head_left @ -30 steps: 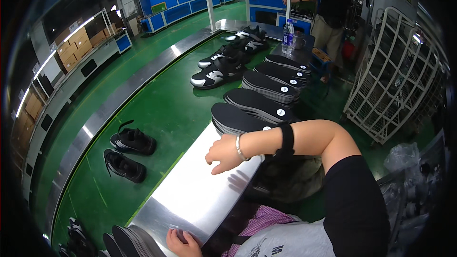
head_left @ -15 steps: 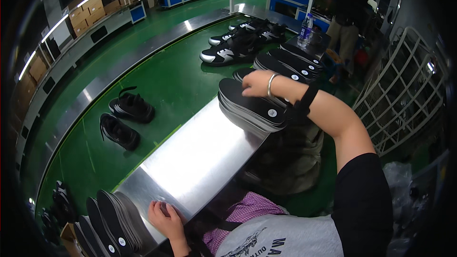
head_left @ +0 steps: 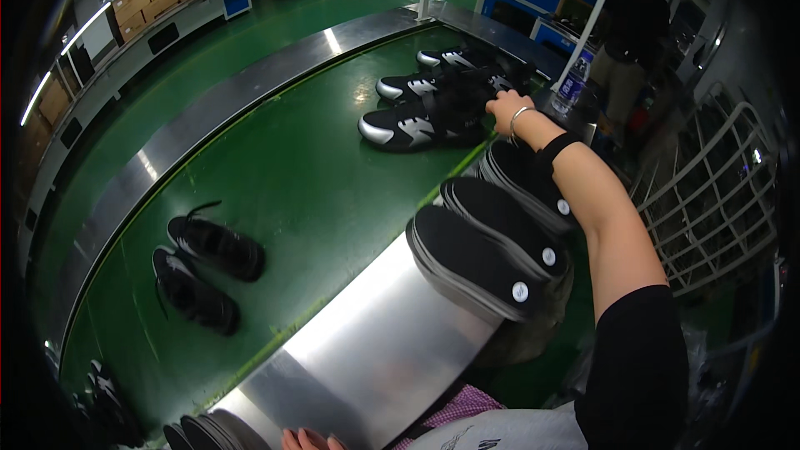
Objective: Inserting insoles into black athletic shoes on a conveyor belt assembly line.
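My right hand (head_left: 510,110) reaches far out over the belt, its fingers curled at the heel end of a black shoe with a silver toe (head_left: 408,129). More black-and-silver shoes (head_left: 407,87) are grouped right beside it. Stacks of black insoles with round white stickers lie under my right forearm: a near stack (head_left: 467,254), a middle one (head_left: 500,217) and a farther one (head_left: 525,171). At the lower edge my left hand (head_left: 308,440) shows only its fingers, stretched out and resting on the metal ledge (head_left: 350,367). What the left palm does is out of sight.
Another pair of black shoes (head_left: 208,267) sits on the green belt (head_left: 317,225) at left. More insoles (head_left: 212,432) lie at the lower left. A water bottle (head_left: 572,83) stands beyond my right hand. A white wire rack (head_left: 717,192) is at right; a person (head_left: 629,25) stands behind.
My right hand has moved from the near insole stack to the far shoes. The view has shifted, so the insoles appear larger and my left hand sits lower in it.
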Demonstrator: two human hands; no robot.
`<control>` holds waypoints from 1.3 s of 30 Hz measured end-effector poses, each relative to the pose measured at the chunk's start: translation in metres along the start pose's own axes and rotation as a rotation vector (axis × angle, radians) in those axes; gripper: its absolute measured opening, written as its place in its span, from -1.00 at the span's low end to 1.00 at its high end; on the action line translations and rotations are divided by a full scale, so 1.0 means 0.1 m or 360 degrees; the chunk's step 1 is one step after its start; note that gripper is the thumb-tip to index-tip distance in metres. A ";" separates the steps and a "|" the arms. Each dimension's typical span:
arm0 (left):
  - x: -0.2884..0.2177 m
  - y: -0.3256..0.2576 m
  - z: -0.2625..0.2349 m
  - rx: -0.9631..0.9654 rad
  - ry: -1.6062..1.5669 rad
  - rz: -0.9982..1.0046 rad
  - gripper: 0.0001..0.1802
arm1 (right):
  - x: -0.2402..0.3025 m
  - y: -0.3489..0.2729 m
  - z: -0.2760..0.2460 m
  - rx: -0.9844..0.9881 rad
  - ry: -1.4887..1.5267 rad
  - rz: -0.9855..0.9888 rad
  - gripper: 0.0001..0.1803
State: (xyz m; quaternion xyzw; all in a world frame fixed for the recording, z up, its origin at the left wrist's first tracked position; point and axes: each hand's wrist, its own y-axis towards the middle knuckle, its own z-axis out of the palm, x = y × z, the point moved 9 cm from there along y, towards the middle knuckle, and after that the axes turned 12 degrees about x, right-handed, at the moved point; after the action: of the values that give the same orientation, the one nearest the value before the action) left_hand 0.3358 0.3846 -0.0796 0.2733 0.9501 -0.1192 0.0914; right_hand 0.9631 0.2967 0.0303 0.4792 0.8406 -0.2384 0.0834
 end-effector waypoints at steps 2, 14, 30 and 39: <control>-0.03 0.03 -0.02 0.0032 -0.0071 -0.0018 -0.39 | 0.03 0.34 0.10 0.0133 -0.0105 -0.0045 -0.52; -0.33 0.30 -0.26 0.0097 0.0106 -0.0044 -0.43 | 0.13 1.45 0.18 0.0331 -0.0370 -0.0305 -0.47; 0.03 0.06 -0.02 0.0247 0.0232 -0.0427 -0.38 | 1.54 0.10 -0.90 0.0156 0.1022 -0.1136 -0.47; 0.23 0.03 -0.02 -0.0141 -0.0138 0.0175 -0.53 | 2.51 -2.47 -1.24 -0.0330 0.0394 -0.1493 -0.56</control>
State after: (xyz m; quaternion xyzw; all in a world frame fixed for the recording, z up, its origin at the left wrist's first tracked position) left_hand 0.3179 0.3991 -0.0836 0.3153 0.9332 -0.0835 0.1508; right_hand 0.6334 0.4433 0.1254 0.0632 0.9886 -0.1066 -0.0860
